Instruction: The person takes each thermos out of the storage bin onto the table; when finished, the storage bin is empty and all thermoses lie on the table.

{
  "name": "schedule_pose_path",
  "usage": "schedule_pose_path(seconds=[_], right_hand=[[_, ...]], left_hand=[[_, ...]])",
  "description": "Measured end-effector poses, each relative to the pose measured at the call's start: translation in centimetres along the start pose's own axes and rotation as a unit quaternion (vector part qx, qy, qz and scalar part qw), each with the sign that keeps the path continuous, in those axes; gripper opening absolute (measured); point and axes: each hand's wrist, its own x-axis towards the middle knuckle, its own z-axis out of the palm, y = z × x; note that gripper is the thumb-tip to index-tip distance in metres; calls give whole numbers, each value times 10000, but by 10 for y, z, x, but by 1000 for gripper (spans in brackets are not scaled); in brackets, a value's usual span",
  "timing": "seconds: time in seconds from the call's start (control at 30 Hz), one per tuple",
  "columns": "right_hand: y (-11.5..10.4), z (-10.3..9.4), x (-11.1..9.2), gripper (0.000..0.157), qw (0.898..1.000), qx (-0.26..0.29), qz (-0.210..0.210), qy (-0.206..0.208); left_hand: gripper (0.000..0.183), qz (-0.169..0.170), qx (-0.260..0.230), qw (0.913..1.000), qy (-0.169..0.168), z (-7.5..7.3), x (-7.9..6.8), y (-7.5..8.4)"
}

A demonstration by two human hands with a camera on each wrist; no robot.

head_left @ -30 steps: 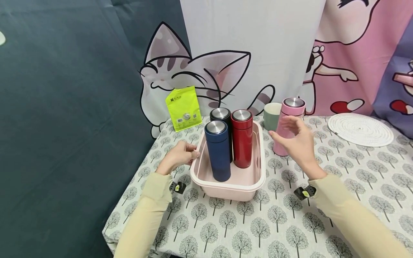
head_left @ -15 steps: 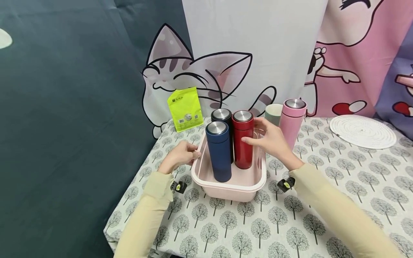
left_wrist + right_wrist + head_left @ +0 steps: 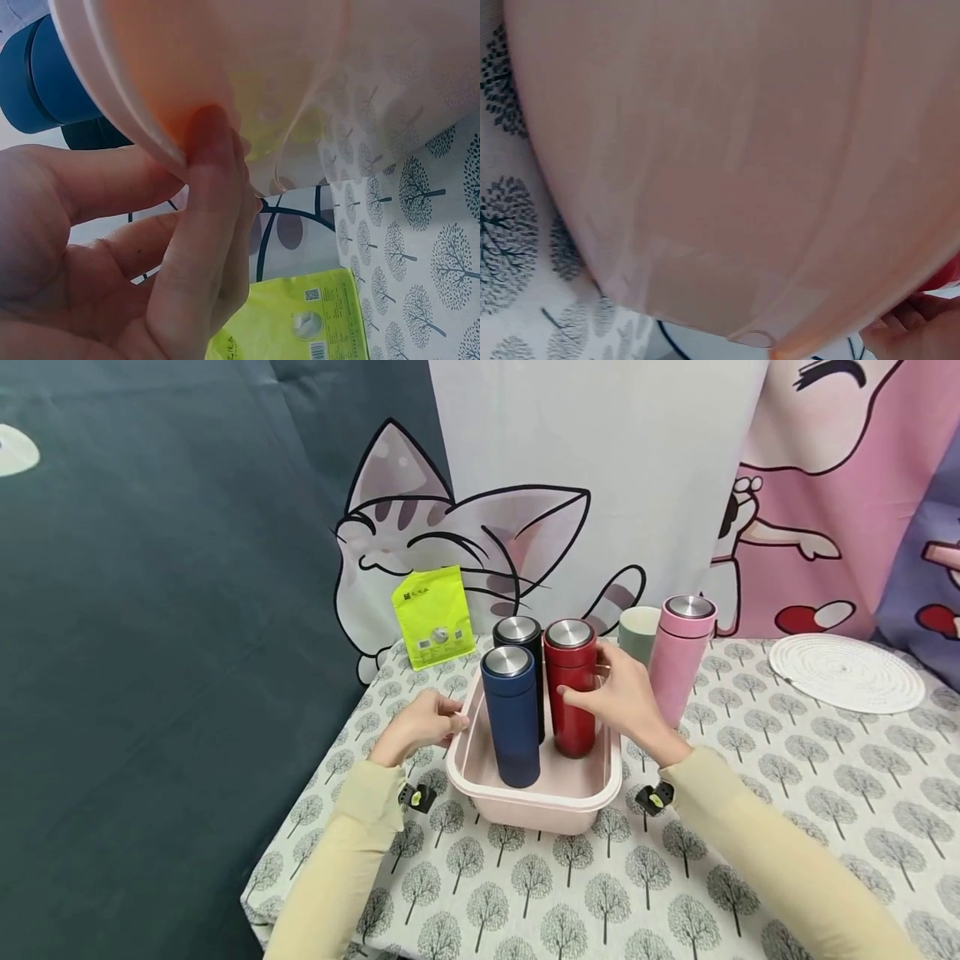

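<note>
A pale pink plastic tub stands on the table with three thermos bottles upright inside. The dark blue bottle is at the front, the black bottle behind it, and the red bottle to the right. My left hand pinches the tub's left rim; the left wrist view shows fingers pressed against the outer wall. Reaching over the right rim, my right hand grips the red bottle's upper body between thumb and fingers. In the right wrist view the tub's wall hides most of that hand.
A pink thermos bottle stands right of the tub, beside a grey-green cup. At the back left a lime-yellow pouch leans against the backdrop. A round white woven mat lies at the far right on the tree-print tablecloth.
My right hand has moved left from the pink bottle to the red one and taken hold of it. The red bottle has shifted slightly right, away from the black one. My left hand stays put.
</note>
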Motion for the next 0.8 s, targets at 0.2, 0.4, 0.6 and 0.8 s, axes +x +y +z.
schedule_pose_path(seconds=[0.2, 0.4, 0.6, 0.8], right_hand=[[-16, -13, -11, 59, 9981, -97, -299, 530], [-36, -27, -14, 50, 9896, 12, -1010, 1026], [-53, -42, -17, 48, 9778, 302, -1537, 1391], [-68, -55, -18, 59, 9642, 868, -1944, 1580]], left_hand=[[42, -29, -14, 10000, -35, 4, -1, 0], [41, 0, -49, 10000, -8, 3, -1, -1], [37, 151, -184, 9997, -55, 1, 0, -3], [37, 152, -227, 9996, -53, 0, 0, -3]])
